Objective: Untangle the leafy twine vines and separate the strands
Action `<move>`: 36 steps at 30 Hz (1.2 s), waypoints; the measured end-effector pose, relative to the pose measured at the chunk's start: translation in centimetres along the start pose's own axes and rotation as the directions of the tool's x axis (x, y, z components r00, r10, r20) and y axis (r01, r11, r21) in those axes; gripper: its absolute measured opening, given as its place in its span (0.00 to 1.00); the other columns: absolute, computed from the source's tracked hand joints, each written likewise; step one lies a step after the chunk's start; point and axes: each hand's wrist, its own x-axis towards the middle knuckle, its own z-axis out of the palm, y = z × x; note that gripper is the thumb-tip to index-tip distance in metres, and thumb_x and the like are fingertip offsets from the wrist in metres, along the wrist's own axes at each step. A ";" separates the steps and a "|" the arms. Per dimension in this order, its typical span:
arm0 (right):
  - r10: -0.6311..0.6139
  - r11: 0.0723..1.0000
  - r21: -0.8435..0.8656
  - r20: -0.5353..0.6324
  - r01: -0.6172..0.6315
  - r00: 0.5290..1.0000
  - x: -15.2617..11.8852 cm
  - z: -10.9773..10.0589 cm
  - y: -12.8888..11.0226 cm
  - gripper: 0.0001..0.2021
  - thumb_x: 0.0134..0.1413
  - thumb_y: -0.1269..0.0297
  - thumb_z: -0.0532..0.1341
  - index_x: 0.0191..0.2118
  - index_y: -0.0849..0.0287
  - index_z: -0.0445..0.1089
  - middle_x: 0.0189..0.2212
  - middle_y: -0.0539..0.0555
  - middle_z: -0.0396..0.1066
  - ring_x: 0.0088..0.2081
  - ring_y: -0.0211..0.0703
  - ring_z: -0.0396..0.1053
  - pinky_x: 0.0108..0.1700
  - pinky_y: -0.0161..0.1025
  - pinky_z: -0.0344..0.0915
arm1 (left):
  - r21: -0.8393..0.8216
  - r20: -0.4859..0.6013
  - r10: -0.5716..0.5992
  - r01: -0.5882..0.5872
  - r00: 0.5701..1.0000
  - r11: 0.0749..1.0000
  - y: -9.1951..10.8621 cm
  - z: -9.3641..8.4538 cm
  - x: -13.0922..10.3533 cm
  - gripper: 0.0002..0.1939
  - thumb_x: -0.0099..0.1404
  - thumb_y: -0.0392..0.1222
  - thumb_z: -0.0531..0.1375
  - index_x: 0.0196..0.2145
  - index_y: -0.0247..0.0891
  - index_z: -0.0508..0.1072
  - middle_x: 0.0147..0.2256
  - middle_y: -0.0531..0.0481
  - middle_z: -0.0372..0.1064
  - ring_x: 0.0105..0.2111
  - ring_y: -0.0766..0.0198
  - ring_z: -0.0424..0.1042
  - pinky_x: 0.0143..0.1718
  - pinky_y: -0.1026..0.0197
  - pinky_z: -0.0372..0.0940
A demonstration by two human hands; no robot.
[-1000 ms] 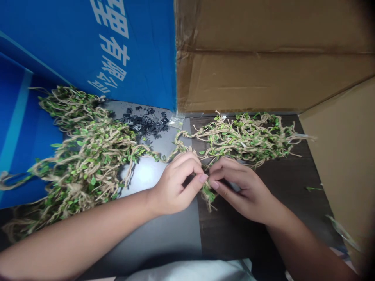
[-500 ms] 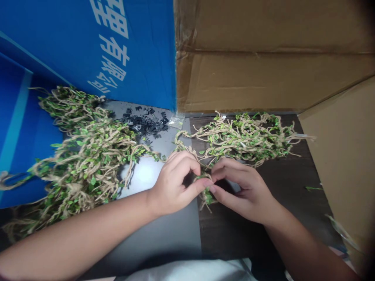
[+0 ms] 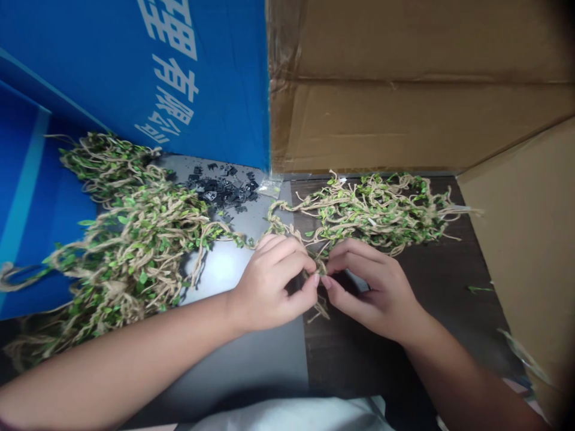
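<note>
Both my hands meet over the seam between the grey mat and the dark board. My left hand [image 3: 276,281] pinches a leafy twine garland [image 3: 321,266] between thumb and fingers. Facing it, my right hand [image 3: 372,287] has its thumb and fingertips closed on the same twine from the right. A frayed end of it hangs below the fingertips, and a leafy stretch runs up behind the left hand. Fingers partly hide the spot being gripped. Just beyond the right hand lies a heap of similar garlands [image 3: 381,209].
A larger garland pile [image 3: 139,239] covers the left side, against a blue panel [image 3: 215,78] with white lettering. Black plastic scraps [image 3: 229,188] are scattered at the back. Cardboard walls [image 3: 417,126] stand behind and to the right. A loose green sprig [image 3: 480,289] lies at the right edge.
The fingertips have shifted slightly on the twine; my left thumb has drawn back a little and up. The hanging end has turned, showing less green. The piles are unmoved.
</note>
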 end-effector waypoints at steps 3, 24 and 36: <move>0.000 1.000 -0.020 -0.002 0.000 1.000 0.0 0.1 0.0 0.04 0.63 0.73 0.65 0.38 0.58 0.70 0.34 0.53 0.70 0.36 0.41 0.68 0.39 0.39 0.65 | 0.056 -0.010 0.019 -0.019 1.000 0.998 0.1 0.0 0.0 0.02 0.66 0.34 0.64 0.35 0.36 0.74 0.32 0.51 0.72 0.34 0.65 0.68 0.42 0.56 0.61; 0.320 0.855 0.443 -0.045 -0.268 0.946 -0.6 -0.1 0.3 0.08 0.68 0.67 0.64 0.35 0.56 0.70 0.34 0.52 0.73 0.36 0.41 0.70 0.39 0.38 0.67 | -0.016 0.008 -0.011 0.011 1.000 1.000 -0.1 -0.1 0.1 0.03 0.62 0.32 0.61 0.34 0.37 0.71 0.32 0.51 0.69 0.35 0.64 0.68 0.43 0.56 0.61; 0.409 0.701 0.651 -0.034 -0.291 0.912 -1.0 -0.1 1.2 0.08 0.63 0.64 0.70 0.32 0.56 0.75 0.34 0.53 0.75 0.35 0.41 0.72 0.37 0.36 0.70 | -0.005 0.052 -0.026 0.027 0.998 1.000 -0.1 -0.2 0.2 0.03 0.57 0.31 0.58 0.28 0.36 0.67 0.29 0.51 0.64 0.33 0.64 0.64 0.41 0.55 0.58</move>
